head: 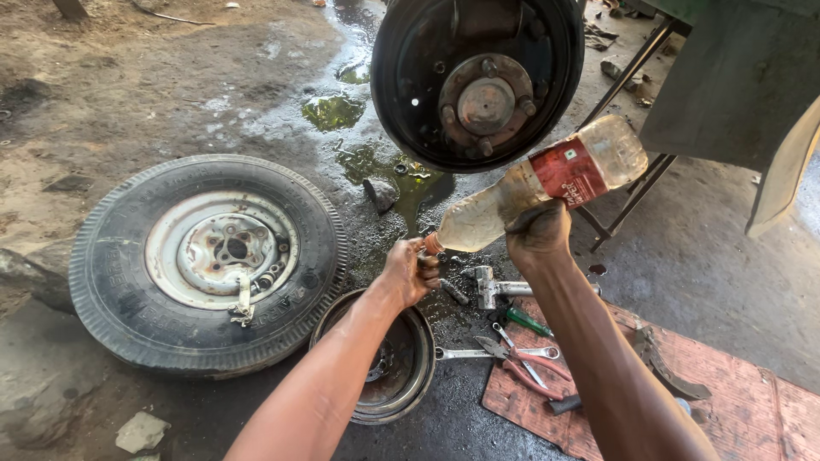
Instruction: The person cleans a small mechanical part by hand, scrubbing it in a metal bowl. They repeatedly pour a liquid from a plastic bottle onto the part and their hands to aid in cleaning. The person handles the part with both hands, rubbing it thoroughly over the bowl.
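Observation:
My right hand grips a clear plastic bottle with a red label, tilted so its neck points down to the left. The bottle holds a murky yellowish liquid. My left hand is closed around a small part right at the bottle's orange mouth; what it holds is hidden by the fingers. Below my left hand a round brake drum lies on the ground. Above, the bare wheel hub with its studs sits in a dark backing plate.
A removed tyre on a grey rim lies at left, lug nuts resting in it. Pliers, a spanner, a green screwdriver and a socket wrench lie by a reddish mat. Oily puddles wet the ground.

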